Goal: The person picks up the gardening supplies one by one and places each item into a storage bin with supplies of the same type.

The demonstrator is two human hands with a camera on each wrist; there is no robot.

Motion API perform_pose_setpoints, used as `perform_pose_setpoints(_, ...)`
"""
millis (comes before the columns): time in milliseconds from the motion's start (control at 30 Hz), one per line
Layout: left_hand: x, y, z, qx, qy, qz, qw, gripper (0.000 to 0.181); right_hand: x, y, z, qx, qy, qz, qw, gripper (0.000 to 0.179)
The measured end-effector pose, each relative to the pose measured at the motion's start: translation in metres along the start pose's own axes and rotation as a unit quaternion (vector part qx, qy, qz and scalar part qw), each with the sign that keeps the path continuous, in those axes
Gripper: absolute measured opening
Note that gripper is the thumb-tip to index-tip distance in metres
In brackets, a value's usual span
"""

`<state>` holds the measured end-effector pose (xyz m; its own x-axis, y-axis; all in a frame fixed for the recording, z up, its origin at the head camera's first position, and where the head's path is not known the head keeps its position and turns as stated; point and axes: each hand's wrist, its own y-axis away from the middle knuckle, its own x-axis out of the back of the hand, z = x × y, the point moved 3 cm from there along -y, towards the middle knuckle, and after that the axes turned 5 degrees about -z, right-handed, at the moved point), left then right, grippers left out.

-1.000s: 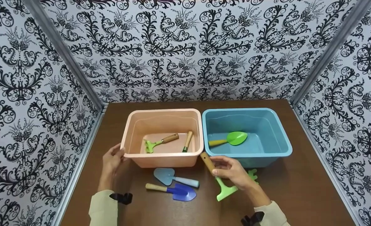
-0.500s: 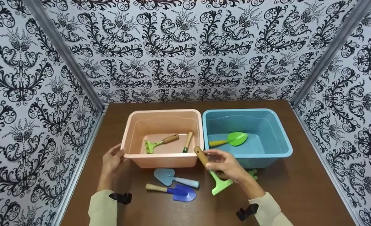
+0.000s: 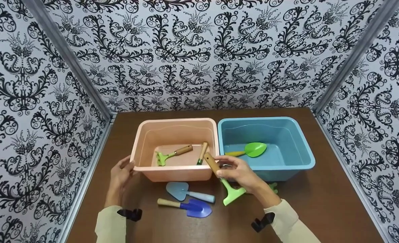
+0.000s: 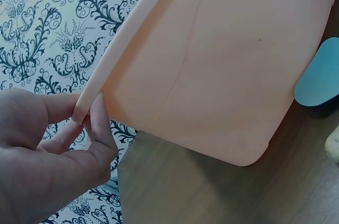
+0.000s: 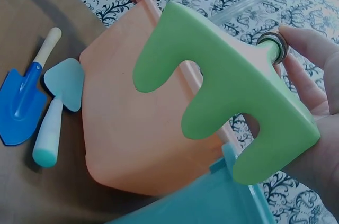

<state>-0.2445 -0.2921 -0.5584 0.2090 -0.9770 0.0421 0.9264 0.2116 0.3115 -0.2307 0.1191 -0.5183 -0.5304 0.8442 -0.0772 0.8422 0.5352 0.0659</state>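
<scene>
My left hand (image 3: 120,173) pinches the front left corner of the peach bin's rim (image 3: 175,168); thumb and fingers meet around that rim (image 4: 114,57) in the left wrist view. My right hand (image 3: 240,173) grips a small green hand rake (image 3: 232,195) by its wooden handle, prongs toward me and handle end overlapping the peach bin's front right corner. Broad rounded prongs of this rake (image 5: 212,75) fill the right wrist view. Inside the peach bin lie another green hand rake (image 3: 165,157) and a wooden-handled tool (image 3: 202,152) with its head hidden.
A blue bin (image 3: 280,172) stands against the peach one, holding a green trowel (image 3: 255,149). In front lie a light blue trowel (image 3: 177,191) and a dark blue trowel (image 3: 198,208). A green pronged piece (image 3: 273,187) shows behind my right wrist. Patterned walls enclose the table.
My right hand has carried the green hand rake left and away from me, up toward the peach bin's front right corner. My left hand has stayed on the rim.
</scene>
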Motion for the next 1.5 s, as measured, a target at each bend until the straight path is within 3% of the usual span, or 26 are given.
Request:
perform_pose_setpoints(200, 0.000, -0.001, -0.002, 0.002, 0.003, 0.002, 1.0000, 0.053, -0.006, -0.009, -0.008, -0.010, -0.003, -0.011, 0.9999, 0.059)
perform_pose_setpoints(500, 0.000, 0.001, -0.001, 0.003, 0.000, 0.003, 1.0000, 0.053, -0.013, -0.024, -0.014, 0.002, 0.043, -0.020, 0.9989, 0.054)
perform_pose_setpoints(867, 0.002, 0.000, -0.002, 0.011, -0.004, 0.012, 0.9999, 0.052, -0.019, -0.043, -0.026, 0.013, -0.014, -0.023, 0.9995, 0.062)
perform_pose_setpoints(1067, 0.002, -0.001, -0.001, 0.005, 0.008, 0.011, 0.9999, 0.052, -0.023, -0.052, -0.033, 0.017, -0.017, -0.019, 0.9996, 0.061)
perform_pose_setpoints(1500, 0.002, -0.001, -0.002, -0.004, 0.015, 0.012, 0.9998, 0.051, -0.025, -0.069, -0.044, 0.018, -0.068, 0.019, 0.9973, 0.057)
